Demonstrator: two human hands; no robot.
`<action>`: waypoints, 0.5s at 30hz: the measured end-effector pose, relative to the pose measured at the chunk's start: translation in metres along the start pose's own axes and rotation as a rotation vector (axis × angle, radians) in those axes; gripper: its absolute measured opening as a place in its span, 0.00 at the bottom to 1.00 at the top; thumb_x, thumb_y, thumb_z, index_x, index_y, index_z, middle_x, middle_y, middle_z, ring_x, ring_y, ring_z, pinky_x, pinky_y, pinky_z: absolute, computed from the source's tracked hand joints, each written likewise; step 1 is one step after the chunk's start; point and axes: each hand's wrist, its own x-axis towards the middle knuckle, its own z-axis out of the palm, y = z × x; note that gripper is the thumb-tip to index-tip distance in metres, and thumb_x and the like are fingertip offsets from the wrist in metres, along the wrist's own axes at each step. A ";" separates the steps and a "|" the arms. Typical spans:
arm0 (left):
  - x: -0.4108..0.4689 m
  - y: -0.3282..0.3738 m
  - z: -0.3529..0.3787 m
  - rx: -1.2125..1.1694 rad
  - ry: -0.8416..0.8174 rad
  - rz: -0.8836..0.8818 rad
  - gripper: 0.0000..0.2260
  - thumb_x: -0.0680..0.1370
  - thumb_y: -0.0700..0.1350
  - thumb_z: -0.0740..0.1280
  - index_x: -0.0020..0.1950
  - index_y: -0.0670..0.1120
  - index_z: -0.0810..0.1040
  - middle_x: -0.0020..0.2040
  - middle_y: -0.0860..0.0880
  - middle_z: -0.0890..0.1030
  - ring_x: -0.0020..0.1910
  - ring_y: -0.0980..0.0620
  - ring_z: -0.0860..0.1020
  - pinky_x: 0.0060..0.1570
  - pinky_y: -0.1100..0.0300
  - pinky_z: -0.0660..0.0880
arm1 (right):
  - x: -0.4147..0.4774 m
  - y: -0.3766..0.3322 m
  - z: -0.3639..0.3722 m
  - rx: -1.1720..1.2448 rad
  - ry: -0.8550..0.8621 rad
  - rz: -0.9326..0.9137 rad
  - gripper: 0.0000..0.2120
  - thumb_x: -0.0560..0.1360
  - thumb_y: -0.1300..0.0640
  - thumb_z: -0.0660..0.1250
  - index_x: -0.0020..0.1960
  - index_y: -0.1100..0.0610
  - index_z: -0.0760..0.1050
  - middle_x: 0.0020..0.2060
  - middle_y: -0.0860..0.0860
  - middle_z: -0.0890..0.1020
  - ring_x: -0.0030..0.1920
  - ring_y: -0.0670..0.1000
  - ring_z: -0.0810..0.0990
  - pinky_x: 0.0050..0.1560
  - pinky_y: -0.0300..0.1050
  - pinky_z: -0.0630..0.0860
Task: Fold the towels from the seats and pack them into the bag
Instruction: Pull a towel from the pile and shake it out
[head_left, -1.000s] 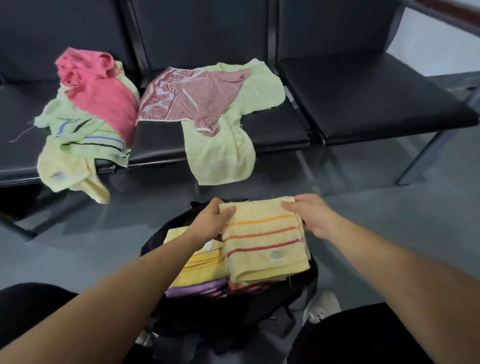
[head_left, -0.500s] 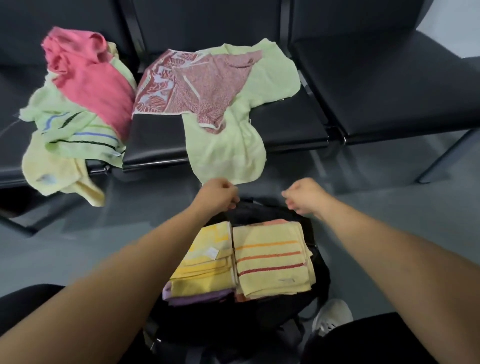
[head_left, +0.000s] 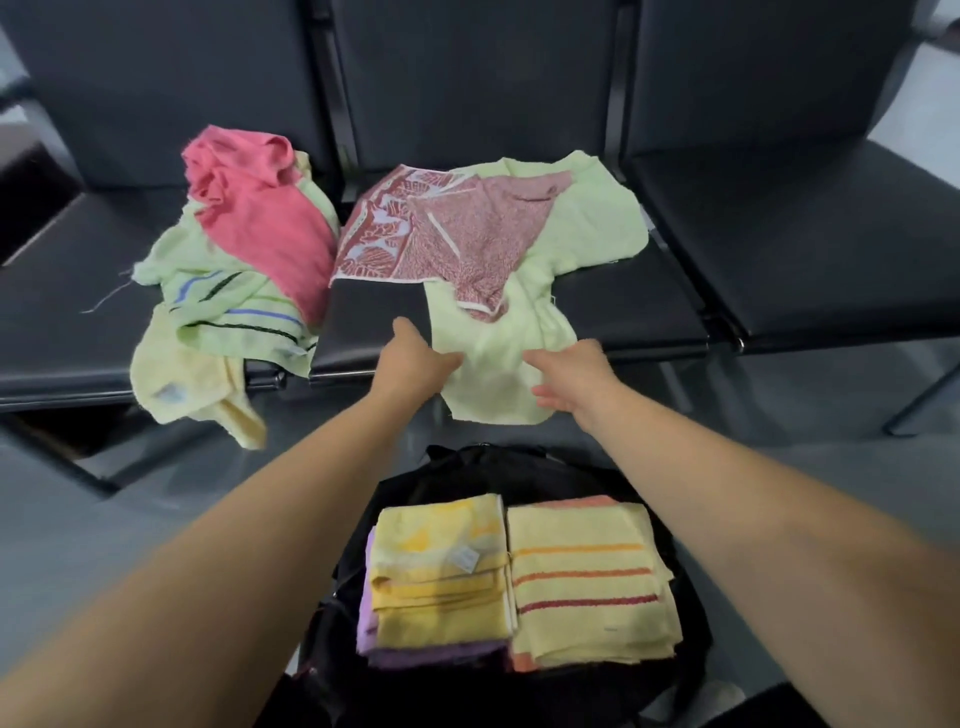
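Fingers of the left hand (head_left: 415, 358) curl at the left edge of a pale green towel (head_left: 587, 228) spread on the middle seat (head_left: 363, 322) at the centre of the frame. I cannot tell whether they pinch the cloth. The right hand (head_left: 576, 374) hovers loose and spread at the towel's lower right part. A red patterned towel (head_left: 467, 234) lies on top. At the bottom centre, the black bag (head_left: 519, 467) holds folded towels (head_left: 587, 577).

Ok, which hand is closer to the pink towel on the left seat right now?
Left. The left hand is at the left edge of the light green towel, below-right of the pink towel; the right hand is farther right, over that towel's hanging end.
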 end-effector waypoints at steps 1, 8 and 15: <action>-0.003 0.000 0.005 0.006 -0.013 0.030 0.20 0.75 0.45 0.73 0.56 0.42 0.64 0.43 0.43 0.80 0.43 0.41 0.84 0.47 0.41 0.82 | 0.002 -0.001 0.005 0.033 0.059 0.006 0.25 0.76 0.56 0.74 0.65 0.64 0.65 0.55 0.57 0.78 0.47 0.56 0.84 0.44 0.51 0.84; 0.008 0.014 0.005 0.092 0.064 0.134 0.06 0.76 0.43 0.65 0.48 0.41 0.77 0.41 0.48 0.84 0.34 0.48 0.84 0.43 0.50 0.82 | 0.011 -0.019 0.006 -0.843 0.329 -0.331 0.21 0.78 0.52 0.68 0.66 0.61 0.67 0.63 0.60 0.72 0.59 0.62 0.77 0.47 0.49 0.71; 0.076 0.013 -0.028 0.357 0.219 0.463 0.18 0.78 0.44 0.68 0.68 0.47 0.76 0.63 0.42 0.74 0.63 0.41 0.72 0.61 0.48 0.73 | 0.054 -0.051 0.023 -0.890 -0.025 -0.651 0.21 0.77 0.51 0.71 0.70 0.48 0.74 0.62 0.58 0.70 0.62 0.61 0.73 0.64 0.55 0.74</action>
